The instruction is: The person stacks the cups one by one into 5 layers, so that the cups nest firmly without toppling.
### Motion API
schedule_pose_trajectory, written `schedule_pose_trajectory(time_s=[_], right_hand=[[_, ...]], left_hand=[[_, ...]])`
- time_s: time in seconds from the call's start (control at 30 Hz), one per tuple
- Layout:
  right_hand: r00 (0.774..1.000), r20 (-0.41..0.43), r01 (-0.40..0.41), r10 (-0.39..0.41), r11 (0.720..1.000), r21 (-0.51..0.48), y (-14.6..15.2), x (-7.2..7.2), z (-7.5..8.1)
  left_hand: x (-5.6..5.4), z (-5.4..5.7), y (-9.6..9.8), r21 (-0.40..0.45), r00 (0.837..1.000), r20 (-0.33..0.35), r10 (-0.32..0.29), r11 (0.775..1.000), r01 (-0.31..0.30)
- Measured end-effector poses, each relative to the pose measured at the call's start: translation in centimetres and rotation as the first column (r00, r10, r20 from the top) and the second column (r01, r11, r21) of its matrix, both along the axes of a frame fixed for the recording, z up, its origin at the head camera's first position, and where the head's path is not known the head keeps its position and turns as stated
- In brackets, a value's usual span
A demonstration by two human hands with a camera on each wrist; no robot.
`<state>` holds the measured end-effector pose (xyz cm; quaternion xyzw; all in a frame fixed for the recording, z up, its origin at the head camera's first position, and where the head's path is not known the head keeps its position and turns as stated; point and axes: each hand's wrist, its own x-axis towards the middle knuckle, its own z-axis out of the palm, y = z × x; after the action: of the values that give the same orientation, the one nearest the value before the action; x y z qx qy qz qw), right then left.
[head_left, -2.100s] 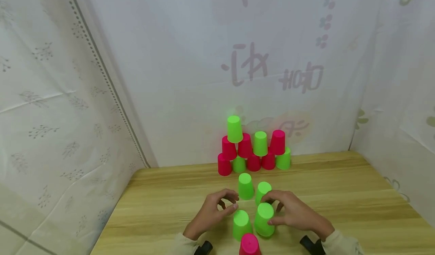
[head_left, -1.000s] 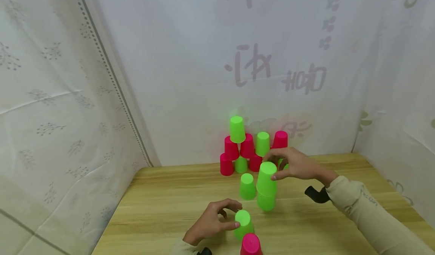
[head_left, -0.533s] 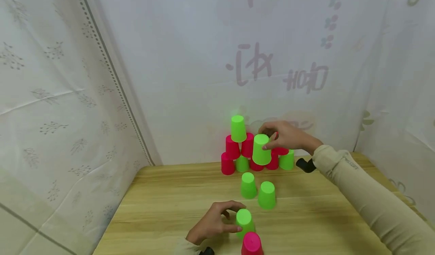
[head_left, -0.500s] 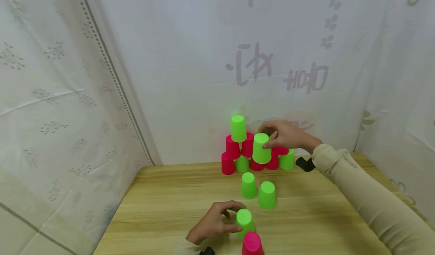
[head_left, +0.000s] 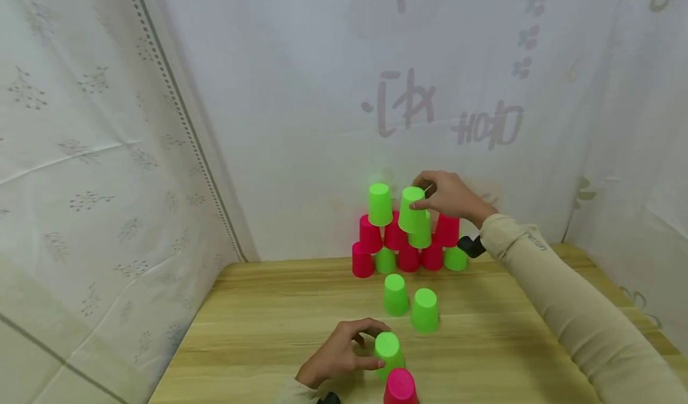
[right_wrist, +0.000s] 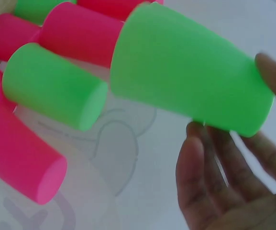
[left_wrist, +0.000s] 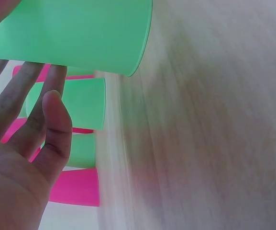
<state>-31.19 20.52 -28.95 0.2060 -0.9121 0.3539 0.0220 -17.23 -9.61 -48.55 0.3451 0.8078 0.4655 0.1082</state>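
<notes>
My right hand (head_left: 450, 196) pinches an upside-down green plastic cup (head_left: 411, 213) near its closed end. The cup is raised, overlapping the second tier of a cup pyramid at the table's back; in the right wrist view this held cup (right_wrist: 185, 72) is beside the tier's red and green cups. One green cup (head_left: 380, 204) stands on the pyramid's left, on two red cups (head_left: 370, 234). Close to the front, my left hand (head_left: 341, 353) has thumb and fingers around another green cup (head_left: 388, 350) standing on the table. A red cup (head_left: 401, 387) stands just nearer.
Two green cups, one at the left (head_left: 395, 295) and one at the right (head_left: 425, 311), stand upside down on the wooden table (head_left: 269, 314) between my hands and the pyramid. A white printed curtain (head_left: 301, 123) hangs right behind the pyramid.
My right hand has lifted a green cup from the front group and carried it back and up to the pyramid. My left hand has come around the front green cup and stays there.
</notes>
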Motion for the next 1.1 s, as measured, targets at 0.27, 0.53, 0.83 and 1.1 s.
schedule_pose_trajectory(time_s=[0.27,0.53,0.83,1.1], right_hand=[[0.991,-0.028,0.127,-0.128,0.992,-0.025,-0.9,-0.8,-0.2],[0.981,-0.045,0.186,-0.188,0.982,-0.046,-1.8,-1.9,-0.4],[0.978,-0.024,0.208,-0.209,0.977,-0.041,-2.3,-2.6,-0.8],[0.977,-0.027,0.212,-0.213,0.977,-0.037,-2.3,-3.0,-1.0]], left_hand=[[0.0,-0.2,0.0,0.005,1.0,-0.027,-0.005,1.0,0.005],[0.1,-0.4,0.0,0.004,1.0,-0.026,0.008,1.0,-0.008],[0.1,-0.5,0.0,0.003,0.999,-0.031,0.013,1.0,-0.013],[0.1,-0.4,0.0,0.003,1.0,-0.012,0.021,1.0,-0.021]])
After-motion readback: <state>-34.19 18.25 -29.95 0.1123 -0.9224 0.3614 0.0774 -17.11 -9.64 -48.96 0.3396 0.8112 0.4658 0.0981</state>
